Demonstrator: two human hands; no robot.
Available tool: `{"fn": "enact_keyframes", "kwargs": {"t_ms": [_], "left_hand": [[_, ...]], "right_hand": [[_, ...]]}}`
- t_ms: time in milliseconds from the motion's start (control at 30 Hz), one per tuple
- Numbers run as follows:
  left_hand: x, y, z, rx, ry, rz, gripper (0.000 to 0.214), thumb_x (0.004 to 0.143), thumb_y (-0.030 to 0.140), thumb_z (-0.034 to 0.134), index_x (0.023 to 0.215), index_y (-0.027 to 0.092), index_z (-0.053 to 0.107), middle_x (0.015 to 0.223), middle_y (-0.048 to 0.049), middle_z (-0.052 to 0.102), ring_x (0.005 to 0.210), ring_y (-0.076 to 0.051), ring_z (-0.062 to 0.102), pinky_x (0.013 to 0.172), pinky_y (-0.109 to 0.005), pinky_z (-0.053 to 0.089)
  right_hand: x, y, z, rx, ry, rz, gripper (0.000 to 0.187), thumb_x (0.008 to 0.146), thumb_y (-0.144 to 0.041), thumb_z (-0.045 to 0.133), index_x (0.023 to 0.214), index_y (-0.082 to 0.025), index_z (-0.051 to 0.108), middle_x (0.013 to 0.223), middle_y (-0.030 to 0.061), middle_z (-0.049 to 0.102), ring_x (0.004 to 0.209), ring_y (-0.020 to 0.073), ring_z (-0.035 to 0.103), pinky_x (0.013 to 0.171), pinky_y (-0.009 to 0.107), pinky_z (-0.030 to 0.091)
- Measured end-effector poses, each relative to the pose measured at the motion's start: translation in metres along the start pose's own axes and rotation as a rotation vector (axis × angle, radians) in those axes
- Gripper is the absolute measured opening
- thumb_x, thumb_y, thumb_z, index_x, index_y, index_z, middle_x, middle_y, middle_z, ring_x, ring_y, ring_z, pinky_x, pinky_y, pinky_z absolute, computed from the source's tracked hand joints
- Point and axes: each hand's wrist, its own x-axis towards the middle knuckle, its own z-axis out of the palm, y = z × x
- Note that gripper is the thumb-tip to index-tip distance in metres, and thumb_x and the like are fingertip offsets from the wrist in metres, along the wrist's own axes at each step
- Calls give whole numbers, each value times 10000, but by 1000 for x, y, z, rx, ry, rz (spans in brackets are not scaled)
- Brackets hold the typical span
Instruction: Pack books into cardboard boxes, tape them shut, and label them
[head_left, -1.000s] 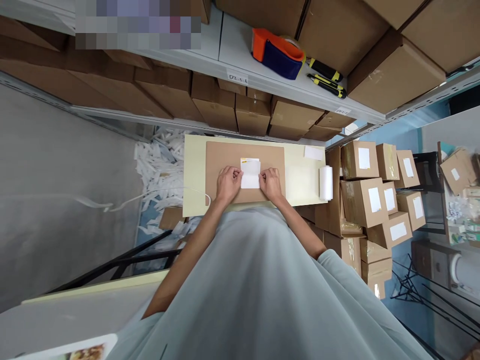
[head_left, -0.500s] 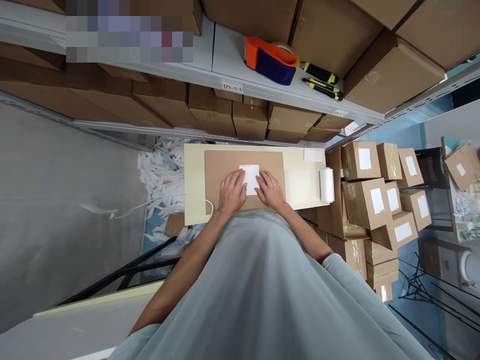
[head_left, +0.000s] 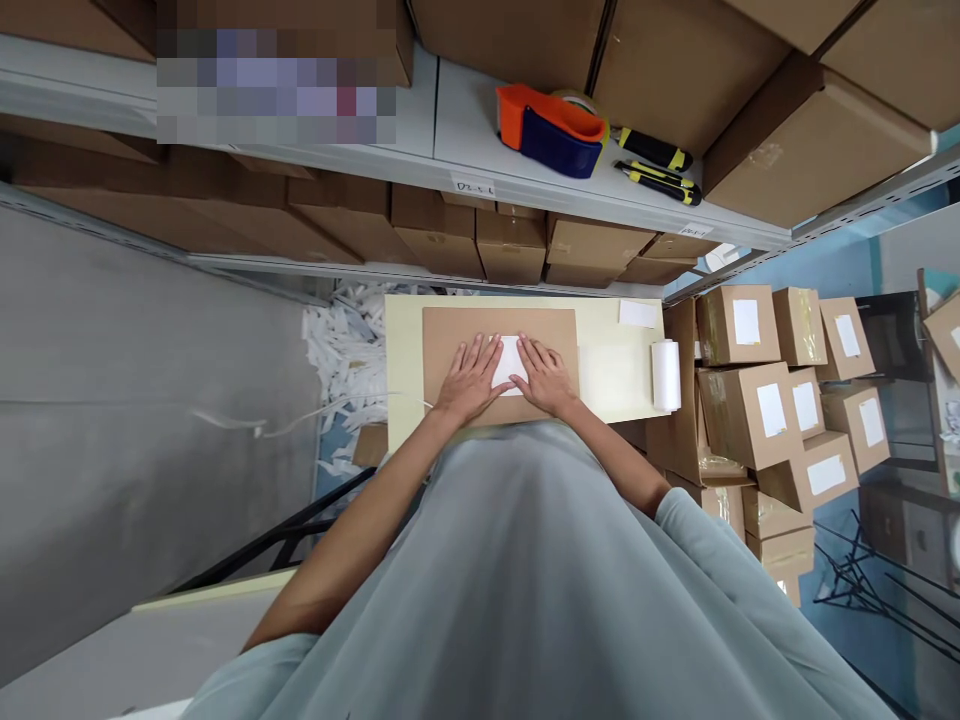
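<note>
A flat brown cardboard sheet (head_left: pixel 450 335) lies on a small pale table (head_left: pixel 401 340). On its middle sits a white label (head_left: pixel 508 358). My left hand (head_left: pixel 471 376) lies flat on the label's left side with fingers stretched out. My right hand (head_left: pixel 545 374) lies flat on its right side, fingers spread. Both palms press down on the label and the cardboard; most of the label is hidden under them.
A white label roll (head_left: pixel 664 374) and a loose white label (head_left: pixel 638 313) lie on the table's right part. Labelled cardboard boxes (head_left: pixel 757 400) are stacked to the right. Shelf above holds an orange tape dispenser (head_left: pixel 551 122) and utility knives (head_left: pixel 660 170). White paper strips (head_left: pixel 341 345) litter the floor left.
A second ago both hands pinched the label by its edges. Since then the label went down on the cardboard and both hands flattened over it.
</note>
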Motion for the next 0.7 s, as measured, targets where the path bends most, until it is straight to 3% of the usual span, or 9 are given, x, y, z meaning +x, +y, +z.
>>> {"fn": "enact_keyframes", "kwargs": {"t_ms": [200, 367, 500, 600, 700], "left_hand": [[-3, -18, -9, 39, -65, 68, 970, 1100, 679, 486, 1816, 80, 221, 1870, -207, 224, 1768, -401, 68, 1412, -643, 21], [-1, -8, -1, 37, -41, 17, 831, 1141, 584, 410, 1809, 106, 280, 1886, -165, 189, 1767, -418, 40, 1400, -685, 19], [-9, 9, 9, 21, 19, -49, 748, 1157, 492, 344, 1799, 109, 317, 1879, -154, 218, 1765, -424, 34, 1394, -704, 36], [-20, 14, 12, 21, 47, -22, 745, 1158, 470, 329, 1808, 111, 285, 1865, -153, 267, 1765, -406, 85, 1401, -683, 36], [-27, 11, 10, 30, 49, 9, 739, 1160, 478, 316, 1806, 118, 298, 1853, -135, 308, 1753, -404, 166, 1408, -646, 66]], "right_hand": [[-6, 19, -16, 58, -90, -121, 928, 1086, -751, 538, 1792, -181, 343, 1891, 132, 214, 1761, 353, 220, 1427, 572, 205], [-3, 11, -7, 33, -49, -53, 726, 1183, -564, 396, 1795, -177, 340, 1888, 114, 232, 1759, 328, 233, 1428, 578, 206], [-3, -6, 8, -2, 11, 31, 673, 1208, -422, 280, 1825, -155, 235, 1888, 114, 233, 1764, 300, 221, 1434, 568, 189], [-6, -8, 11, -35, 25, 46, 671, 1207, -416, 296, 1828, -172, 231, 1896, 119, 203, 1774, 300, 183, 1436, 573, 175], [-10, -1, 5, -78, -28, -43, 669, 1188, -495, 418, 1804, -249, 334, 1907, 84, 171, 1782, 334, 132, 1432, 602, 162]]}}
